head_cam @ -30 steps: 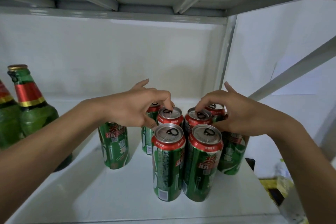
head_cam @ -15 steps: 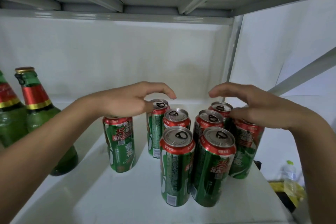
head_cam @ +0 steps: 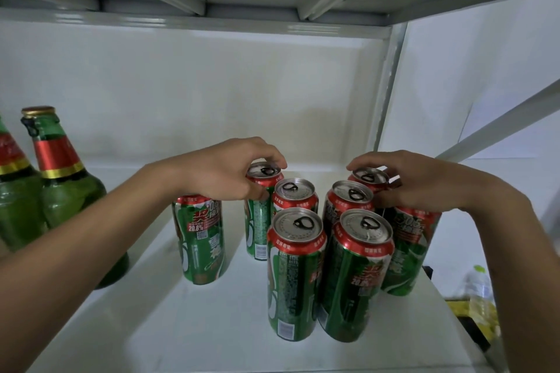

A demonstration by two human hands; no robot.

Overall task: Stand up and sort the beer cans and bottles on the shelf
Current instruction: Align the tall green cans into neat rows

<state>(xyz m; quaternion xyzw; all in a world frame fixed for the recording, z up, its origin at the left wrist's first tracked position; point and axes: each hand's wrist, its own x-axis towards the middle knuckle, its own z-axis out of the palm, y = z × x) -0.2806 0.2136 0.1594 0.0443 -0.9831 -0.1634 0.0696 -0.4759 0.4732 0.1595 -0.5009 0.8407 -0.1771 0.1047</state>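
I am looking down at a white shelf [head_cam: 212, 327] where green beer cans with red tops are standing upright. My left hand [head_cam: 224, 172] is gripping the far-left can [head_cam: 261, 215] by its rim, its fingers [head_cam: 272, 157] curling over the far edge of the lid and the thumb pressing the near side. My right hand [head_cam: 424, 182] is gripping the far-right can [head_cam: 368, 177] the same way, fingers curled round its top. Between and nearer than these two, a middle pair of cans [head_cam: 295, 194] is standing side by side, the right one [head_cam: 348, 200] just beside its neighbour. Nearest me, the front-left can [head_cam: 295, 275] and the front-right can [head_cam: 357, 275] are touching each other. A lone can [head_cam: 200, 239] is standing apart to the left, under my left wrist, and another can [head_cam: 409, 251] is sitting at the right edge of the cluster, under my right hand. At the far left of the shelf two green glass bottles [head_cam: 60, 188] with red and gold neck bands are standing upright, close together. Beyond the right end of the shelf, lower down, a clear plastic bottle [head_cam: 478, 285] is showing, blurred
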